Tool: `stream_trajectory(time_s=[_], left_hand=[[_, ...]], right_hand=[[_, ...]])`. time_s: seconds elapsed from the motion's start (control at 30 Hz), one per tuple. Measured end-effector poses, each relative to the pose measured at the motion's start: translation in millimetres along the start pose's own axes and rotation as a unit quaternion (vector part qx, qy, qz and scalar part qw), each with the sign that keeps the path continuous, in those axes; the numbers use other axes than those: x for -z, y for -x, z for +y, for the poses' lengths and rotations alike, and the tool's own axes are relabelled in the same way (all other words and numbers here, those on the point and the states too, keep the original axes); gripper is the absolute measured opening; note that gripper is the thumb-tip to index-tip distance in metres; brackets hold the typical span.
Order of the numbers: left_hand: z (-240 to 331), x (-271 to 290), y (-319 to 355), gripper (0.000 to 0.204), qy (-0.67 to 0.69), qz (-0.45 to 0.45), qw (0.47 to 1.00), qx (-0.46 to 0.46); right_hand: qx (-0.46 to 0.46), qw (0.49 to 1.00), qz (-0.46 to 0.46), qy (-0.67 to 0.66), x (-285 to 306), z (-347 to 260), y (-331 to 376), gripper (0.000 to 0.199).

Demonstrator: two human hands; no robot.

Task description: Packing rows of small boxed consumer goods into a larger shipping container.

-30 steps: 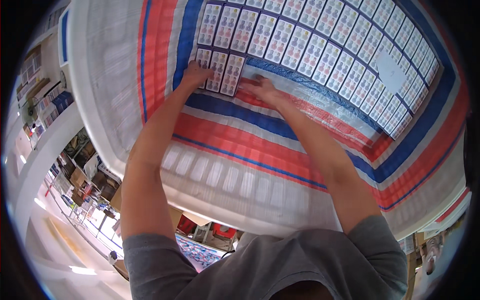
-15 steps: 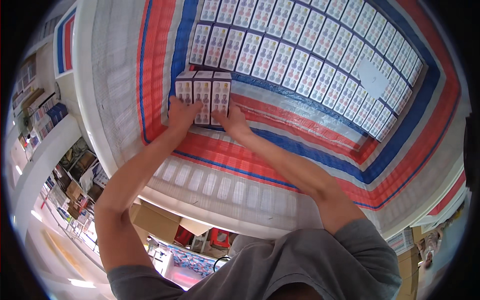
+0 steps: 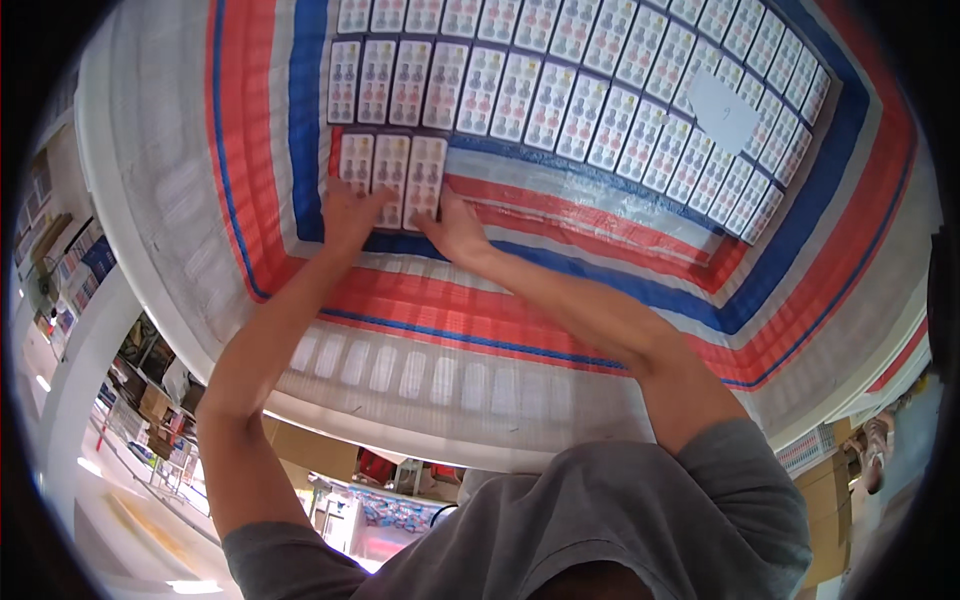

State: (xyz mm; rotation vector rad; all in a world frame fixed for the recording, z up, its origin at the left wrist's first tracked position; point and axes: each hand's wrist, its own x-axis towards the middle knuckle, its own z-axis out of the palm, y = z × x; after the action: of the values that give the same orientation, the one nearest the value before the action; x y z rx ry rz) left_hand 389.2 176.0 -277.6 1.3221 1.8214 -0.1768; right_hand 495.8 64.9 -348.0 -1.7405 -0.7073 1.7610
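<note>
Three small white boxes (image 3: 390, 170) printed with coloured figures stand side by side, touching, at the near left end of larger rows of like boxes (image 3: 540, 105). My left hand (image 3: 348, 212) grips the group from its left, with its thumb across the front of the boxes. From the right side, my right hand (image 3: 457, 228) presses on the third box, its thumb on the near end. Both hands are closed around the group, and some fingertips are hidden behind the boxes.
The boxes sit inside a large bag of striped red, blue and white woven plastic (image 3: 450, 305). A white paper slip (image 3: 723, 112) lies on the rows at right. Shelves and goods (image 3: 75, 255) show at left, and a cardboard box (image 3: 825, 515) at lower right.
The three boxes have gone down into place against the row, their far ends no longer showing. Both hands still hold them. The whole view has shifted slightly.
</note>
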Motion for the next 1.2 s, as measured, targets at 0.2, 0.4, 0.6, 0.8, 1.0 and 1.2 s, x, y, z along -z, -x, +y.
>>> stream_trajectory(time_s=[0.2, 0.4, 0.6, 0.8, 1.0, 1.2], left_hand=[[-60, -38, -79, 0.075, -0.076, -0.019, 0.997, 0.023], [-56, -32, -96, 0.064, -0.14, -0.048, 0.987, -0.062], [-14, -26, -46, 0.055, -0.198, 0.005, 0.95, -0.242], [49, -153, 15, 0.042, -0.11, -0.171, 0.906, -0.37], [115, -265, 84, 0.045, -0.133, -0.288, 0.888, -0.332], [147, -330, 120, 0.043, -0.12, -0.297, 0.874, -0.366]], right_hand=[[-0.054, 0.992, 0.045, 0.103, -2, 28, -61, 0.032], [0.075, 0.964, -0.082, 0.24, 27, 44, -60, 0.028], [0.053, 0.972, 0.172, 0.152, 230, 57, 51, 0.025], [0.036, 0.791, 0.264, 0.55, 397, 118, 156, 0.052], [0.033, 0.782, 0.186, 0.594, 428, 145, 159, 0.063], [0.063, 0.749, 0.18, 0.635, 433, 159, 151, 0.066]])
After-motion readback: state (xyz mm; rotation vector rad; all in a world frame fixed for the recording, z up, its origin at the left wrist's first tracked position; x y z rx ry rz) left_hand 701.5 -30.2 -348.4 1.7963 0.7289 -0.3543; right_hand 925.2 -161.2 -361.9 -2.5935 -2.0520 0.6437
